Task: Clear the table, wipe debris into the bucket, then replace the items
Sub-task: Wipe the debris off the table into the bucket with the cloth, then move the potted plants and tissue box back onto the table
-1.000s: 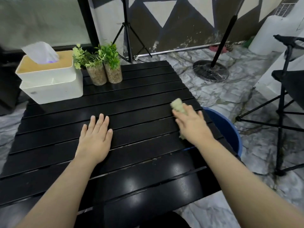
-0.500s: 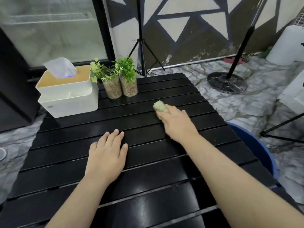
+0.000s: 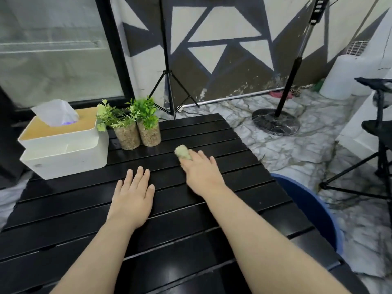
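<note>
My right hand (image 3: 200, 172) grips a pale green cloth (image 3: 182, 151) and presses it onto the black slatted table (image 3: 244, 166), near the table's far middle. Only the cloth's tip shows beyond my fingers. My left hand (image 3: 132, 197) lies flat on the table with fingers straight, to the left of the right hand. A white tissue box (image 3: 63, 145) with a wooden lid stands at the far left corner. Two small potted plants (image 3: 135, 126) stand beside it. A blue bucket (image 3: 311, 206) sits on the floor by the table's right edge.
A tripod (image 3: 169, 88) stands behind the table against the patterned wall. A stand with a round base (image 3: 275, 122) is on the marble floor at the right. A black folding chair (image 3: 379, 145) is at the far right edge.
My right hand slid the cloth leftward and away, from the table's right edge by the bucket toward the plants. The left hand stayed flat; the camera view shifted.
</note>
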`<action>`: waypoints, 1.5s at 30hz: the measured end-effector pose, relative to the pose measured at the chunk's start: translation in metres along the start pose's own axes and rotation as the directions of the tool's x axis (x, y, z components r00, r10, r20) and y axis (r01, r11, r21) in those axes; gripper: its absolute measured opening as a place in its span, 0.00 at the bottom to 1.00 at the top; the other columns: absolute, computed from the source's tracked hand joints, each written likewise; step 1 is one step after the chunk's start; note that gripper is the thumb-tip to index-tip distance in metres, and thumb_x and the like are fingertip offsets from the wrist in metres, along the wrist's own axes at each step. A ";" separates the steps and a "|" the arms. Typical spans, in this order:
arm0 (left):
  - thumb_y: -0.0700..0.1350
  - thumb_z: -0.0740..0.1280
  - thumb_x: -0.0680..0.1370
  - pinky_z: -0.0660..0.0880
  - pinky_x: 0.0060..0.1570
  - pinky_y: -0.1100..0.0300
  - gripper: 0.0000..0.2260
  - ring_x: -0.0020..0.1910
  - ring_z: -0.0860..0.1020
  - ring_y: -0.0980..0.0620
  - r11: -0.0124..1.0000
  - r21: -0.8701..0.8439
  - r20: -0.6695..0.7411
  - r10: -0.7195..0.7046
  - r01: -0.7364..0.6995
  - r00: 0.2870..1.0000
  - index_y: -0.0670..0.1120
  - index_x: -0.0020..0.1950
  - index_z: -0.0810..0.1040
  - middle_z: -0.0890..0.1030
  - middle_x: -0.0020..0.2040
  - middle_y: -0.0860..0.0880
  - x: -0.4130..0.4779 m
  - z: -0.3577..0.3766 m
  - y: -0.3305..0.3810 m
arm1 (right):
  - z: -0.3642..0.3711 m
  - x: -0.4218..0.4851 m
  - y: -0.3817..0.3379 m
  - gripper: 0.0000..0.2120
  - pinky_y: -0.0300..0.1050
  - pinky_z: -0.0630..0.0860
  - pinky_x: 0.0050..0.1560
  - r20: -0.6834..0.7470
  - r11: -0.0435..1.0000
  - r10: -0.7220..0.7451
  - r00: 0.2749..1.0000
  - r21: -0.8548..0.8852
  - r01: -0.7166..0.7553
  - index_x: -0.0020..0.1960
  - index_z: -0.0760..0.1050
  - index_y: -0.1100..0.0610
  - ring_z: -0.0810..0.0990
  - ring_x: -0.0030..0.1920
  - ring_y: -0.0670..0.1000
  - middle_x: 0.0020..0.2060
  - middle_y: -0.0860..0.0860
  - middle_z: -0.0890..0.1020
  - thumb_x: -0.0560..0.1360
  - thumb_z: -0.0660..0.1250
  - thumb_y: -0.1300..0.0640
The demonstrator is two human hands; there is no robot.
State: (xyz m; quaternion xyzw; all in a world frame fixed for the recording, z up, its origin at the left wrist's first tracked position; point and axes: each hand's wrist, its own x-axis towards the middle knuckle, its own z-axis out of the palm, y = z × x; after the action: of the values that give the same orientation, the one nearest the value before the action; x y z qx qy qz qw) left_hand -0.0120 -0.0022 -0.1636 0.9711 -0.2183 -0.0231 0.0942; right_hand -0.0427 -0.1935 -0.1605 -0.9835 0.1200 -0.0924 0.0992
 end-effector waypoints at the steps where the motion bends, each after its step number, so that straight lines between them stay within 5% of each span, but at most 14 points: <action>1: 0.53 0.44 0.80 0.43 0.73 0.52 0.24 0.76 0.42 0.50 1.000 -0.011 0.002 0.000 0.000 1.000 0.51 0.75 0.45 0.45 0.77 0.53 0.000 0.000 0.000 | -0.006 0.005 0.024 0.21 0.61 0.55 0.69 -0.001 0.996 0.080 0.997 -0.034 -0.080 0.69 0.63 0.46 0.59 0.70 0.57 0.72 0.51 0.62 0.77 0.55 0.57; 5: 0.52 0.44 0.80 0.43 0.73 0.51 0.23 0.76 0.42 0.50 1.000 -0.018 0.022 0.001 0.000 1.000 0.51 0.75 0.46 0.45 0.77 0.52 0.000 -0.003 0.001 | -0.032 -0.008 0.095 0.19 0.56 0.57 0.69 -0.005 0.943 0.325 0.946 -0.074 -0.324 0.69 0.65 0.48 0.60 0.69 0.59 0.73 0.54 0.61 0.78 0.55 0.57; 10: 0.52 0.46 0.80 0.41 0.73 0.47 0.24 0.76 0.40 0.49 0.998 -0.034 0.067 -0.054 0.057 0.996 0.50 0.75 0.46 0.46 0.77 0.52 -0.014 -0.019 0.019 | -0.046 -0.104 0.068 0.18 0.52 0.59 0.70 0.115 0.997 -0.035 0.993 0.074 0.027 0.68 0.69 0.50 0.63 0.70 0.61 0.73 0.56 0.61 0.79 0.57 0.58; 12: 0.52 0.48 0.79 0.41 0.73 0.47 0.25 0.76 0.41 0.50 0.994 -0.104 0.029 -0.031 0.033 0.999 0.50 0.75 0.47 0.48 0.77 0.52 -0.038 -0.020 0.040 | -0.057 -0.156 0.067 0.18 0.52 0.58 0.72 0.158 0.992 -0.079 0.984 0.113 0.062 0.68 0.69 0.51 0.63 0.71 0.60 0.73 0.56 0.63 0.79 0.58 0.57; 16: 0.54 0.49 0.78 0.39 0.72 0.53 0.25 0.75 0.40 0.54 0.953 -0.265 -0.030 0.143 -0.146 0.989 0.52 0.75 0.49 0.49 0.77 0.55 -0.114 -0.009 0.108 | -0.085 -0.227 0.069 0.21 0.48 0.63 0.70 0.058 0.964 0.202 0.978 0.165 -0.209 0.72 0.61 0.43 0.64 0.71 0.55 0.73 0.52 0.63 0.80 0.57 0.54; 19: 0.55 0.45 0.78 0.35 0.71 0.55 0.25 0.70 0.31 0.60 0.929 -0.328 0.018 0.188 -0.171 0.982 0.54 0.75 0.44 0.43 0.76 0.57 -0.158 0.008 0.143 | -0.090 -0.258 0.061 0.25 0.53 0.71 0.64 -0.050 0.953 0.285 0.957 0.125 -0.277 0.72 0.61 0.47 0.71 0.67 0.56 0.70 0.52 0.69 0.77 0.62 0.56; 23: 0.59 0.30 0.71 0.32 0.69 0.52 0.31 0.69 0.28 0.54 0.970 -0.124 0.018 0.213 -0.209 0.977 0.52 0.74 0.39 0.39 0.76 0.54 -0.175 0.021 0.150 | -0.085 -0.272 0.057 0.23 0.57 0.62 0.68 0.001 0.950 0.312 0.950 0.020 -0.312 0.71 0.64 0.48 0.63 0.72 0.54 0.70 0.48 0.69 0.77 0.54 0.44; 26: 0.58 0.29 0.71 0.33 0.69 0.51 0.32 0.70 0.29 0.53 0.972 -0.103 0.022 0.214 -0.211 0.977 0.51 0.74 0.39 0.40 0.77 0.52 -0.176 0.021 0.152 | -0.083 -0.270 0.060 0.27 0.57 0.60 0.69 0.018 0.955 0.298 0.954 -0.002 -0.298 0.71 0.62 0.47 0.60 0.73 0.53 0.71 0.47 0.68 0.76 0.47 0.39; 31: 0.57 0.30 0.72 0.34 0.70 0.51 0.30 0.74 0.35 0.50 0.976 -0.067 0.054 0.212 -0.208 0.976 0.50 0.74 0.38 0.40 0.77 0.51 -0.177 0.021 0.152 | -0.085 -0.271 0.059 0.25 0.55 0.61 0.69 0.050 0.952 0.305 0.951 0.009 -0.306 0.71 0.62 0.46 0.62 0.72 0.53 0.71 0.48 0.68 0.76 0.54 0.39; 35: 0.56 0.40 0.79 0.35 0.71 0.53 0.24 0.71 0.32 0.58 0.961 -0.184 0.094 0.228 -0.208 0.969 0.53 0.74 0.37 0.39 0.76 0.55 -0.171 0.013 0.148 | -0.090 -0.266 0.058 0.27 0.52 0.48 0.73 0.139 0.937 0.347 0.928 -0.017 -0.348 0.73 0.52 0.42 0.48 0.75 0.48 0.75 0.43 0.55 0.76 0.50 0.36; 37: 0.55 0.42 0.79 0.36 0.70 0.58 0.23 0.68 0.32 0.65 0.926 -0.322 0.095 0.241 -0.199 0.966 0.58 0.72 0.38 0.41 0.74 0.62 -0.158 -0.001 0.135 | -0.098 -0.256 0.058 0.28 0.52 0.43 0.73 0.150 0.934 0.354 0.923 -0.002 -0.358 0.73 0.55 0.42 0.43 0.75 0.46 0.76 0.42 0.52 0.75 0.49 0.35; 41: 0.55 0.48 0.78 0.42 0.73 0.55 0.24 0.70 0.39 0.66 0.902 -0.407 -0.091 0.119 -0.146 0.989 0.57 0.74 0.50 0.47 0.70 0.65 -0.104 -0.040 0.086 | -0.116 -0.198 0.043 0.28 0.47 0.46 0.73 0.140 0.918 0.237 0.961 0.291 -0.268 0.71 0.61 0.42 0.45 0.71 0.36 0.73 0.38 0.55 0.73 0.52 0.34; 45: 0.49 0.56 0.79 0.54 0.71 0.55 0.21 0.74 0.55 0.54 0.758 -0.652 -0.186 -0.157 -0.002 0.970 0.51 0.72 0.60 0.62 0.74 0.52 -0.028 -0.076 0.037 | -0.107 -0.093 0.002 0.21 0.39 0.60 0.66 0.085 0.717 0.092 0.992 0.686 -0.125 0.67 0.68 0.42 0.60 0.68 0.36 0.70 0.38 0.65 0.74 0.62 0.42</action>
State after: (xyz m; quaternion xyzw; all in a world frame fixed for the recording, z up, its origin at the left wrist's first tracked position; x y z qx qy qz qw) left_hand -0.0461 -0.0097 -0.0821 0.8828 -0.1440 0.0111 0.4470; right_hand -0.1541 -0.1905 -0.0723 -0.8691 0.1323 -0.1022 0.4655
